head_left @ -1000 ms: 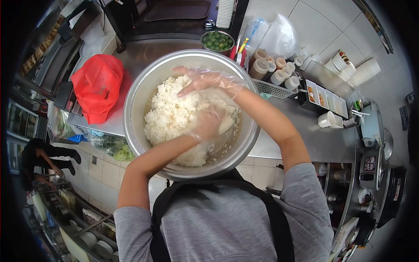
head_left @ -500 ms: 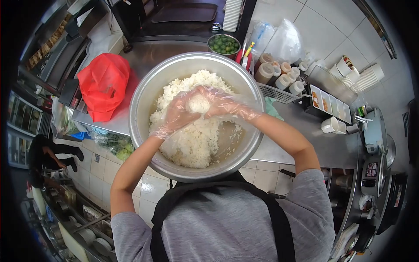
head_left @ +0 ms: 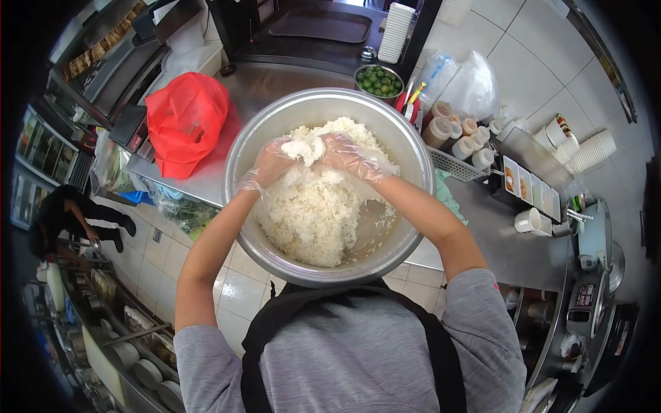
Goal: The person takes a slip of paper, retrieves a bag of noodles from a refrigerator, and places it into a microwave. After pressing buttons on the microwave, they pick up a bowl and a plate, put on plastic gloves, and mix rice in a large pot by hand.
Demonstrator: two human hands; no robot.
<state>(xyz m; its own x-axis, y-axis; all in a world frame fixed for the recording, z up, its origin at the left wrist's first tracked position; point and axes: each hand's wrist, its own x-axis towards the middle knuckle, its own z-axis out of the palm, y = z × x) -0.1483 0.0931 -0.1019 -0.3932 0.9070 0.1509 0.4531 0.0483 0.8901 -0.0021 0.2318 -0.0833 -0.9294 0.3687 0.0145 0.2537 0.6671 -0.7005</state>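
Observation:
A large round metal bowl (head_left: 413, 206) stands at the edge of the steel counter with a heap of white rice (head_left: 310, 220) in it. Both my hands are inside the bowl, in clear plastic gloves, over the far part of the heap. Between them is a clump of rice (head_left: 300, 149), whitish and uneven. My left hand (head_left: 272, 164) is curled round the clump's left side. On the right side, my right hand (head_left: 350, 157) holds rice with its fingers bent inward. Loose grains stick to the bowl's bare lower right floor.
A red bag (head_left: 186, 124) lies left of the bowl. Behind are green limes (head_left: 379, 81) in a small bowl. Sauce bottles (head_left: 437, 131), a tray of toppings (head_left: 527, 186) and a white mug (head_left: 527, 220) stand right. Another person (head_left: 69, 213) stands far left.
My hands have tilted and drawn slightly apart at the top, and the rice between them now shows as a looser, split clump. The whole view has shifted, with the bowl further right.

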